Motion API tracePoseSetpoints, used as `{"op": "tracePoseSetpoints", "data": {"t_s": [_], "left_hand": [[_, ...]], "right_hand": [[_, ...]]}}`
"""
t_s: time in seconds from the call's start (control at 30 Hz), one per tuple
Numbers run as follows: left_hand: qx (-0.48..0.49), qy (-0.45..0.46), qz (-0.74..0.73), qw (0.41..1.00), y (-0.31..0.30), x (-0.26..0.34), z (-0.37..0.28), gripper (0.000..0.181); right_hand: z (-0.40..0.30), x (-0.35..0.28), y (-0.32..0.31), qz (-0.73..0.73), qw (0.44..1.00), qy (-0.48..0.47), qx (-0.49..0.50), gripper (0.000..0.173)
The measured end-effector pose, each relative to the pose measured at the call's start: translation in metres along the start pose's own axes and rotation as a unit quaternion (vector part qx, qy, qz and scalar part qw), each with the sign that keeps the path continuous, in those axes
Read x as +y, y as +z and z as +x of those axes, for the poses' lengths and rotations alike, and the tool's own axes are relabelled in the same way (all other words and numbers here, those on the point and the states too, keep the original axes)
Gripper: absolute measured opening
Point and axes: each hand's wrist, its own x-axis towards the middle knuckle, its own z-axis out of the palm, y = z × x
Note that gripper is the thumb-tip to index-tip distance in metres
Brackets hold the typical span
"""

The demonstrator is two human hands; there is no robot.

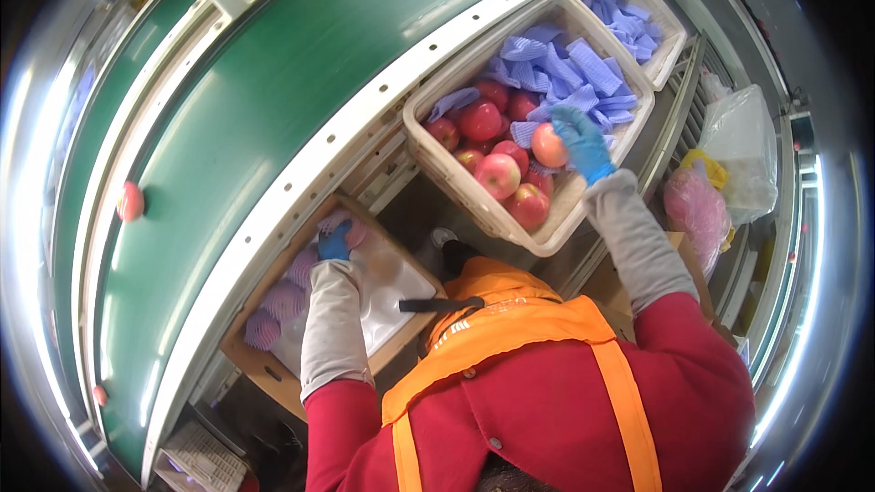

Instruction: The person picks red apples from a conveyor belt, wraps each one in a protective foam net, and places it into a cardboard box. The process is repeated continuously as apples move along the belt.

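My right hand (581,140), in a blue glove, holds a pale red apple (549,145) over a white plastic crate (437,154). Several red apples (497,175) lie in the crate's near part, and crumpled purple foam net sleeves (593,67) fill its far part. My left hand (335,240), also blue-gloved, is inside a cardboard box (403,348) at a purple net-covered piece (352,227); the fingers are partly hidden, so its grip is unclear. Several round things in purple foam nets (284,299) stand in a row along the box's left side, on a white tray (383,301).
A green conveyor belt (273,89) curves past, with an apple (130,201) at its far edge. Beyond the crate stands a smaller crate (673,58) of purple nets. Plastic bags (742,150) and a pink bag (696,208) lie on the right rack.
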Motion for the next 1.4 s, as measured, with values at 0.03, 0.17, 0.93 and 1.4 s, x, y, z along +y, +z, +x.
{"op": "tracePoseSetpoints", "data": {"t_s": [0.03, 0.17, 0.93, 1.4], "left_hand": [[-0.009, 0.016, 0.090, 0.996, 0.006, 0.001, 0.011, 0.047], [-0.039, 0.069, 0.369, 0.926, 0.004, -0.019, 0.026, 0.041], [-0.317, 0.024, -0.305, 0.898, 0.094, 0.256, -0.237, 0.033], [-0.335, 0.375, -0.088, 0.860, -0.022, 0.209, -0.292, 0.044]], "right_hand": [[0.014, 0.046, -0.030, -0.068, 0.996, 0.044, 0.046, 0.034], [0.061, 0.111, -0.063, -0.482, 0.872, -0.005, 0.084, 0.043], [-0.072, -0.114, 0.122, 0.496, 0.846, 0.171, -0.089, 0.007], [-0.124, -0.121, 0.180, 0.617, 0.671, 0.298, -0.282, 0.025]]}}
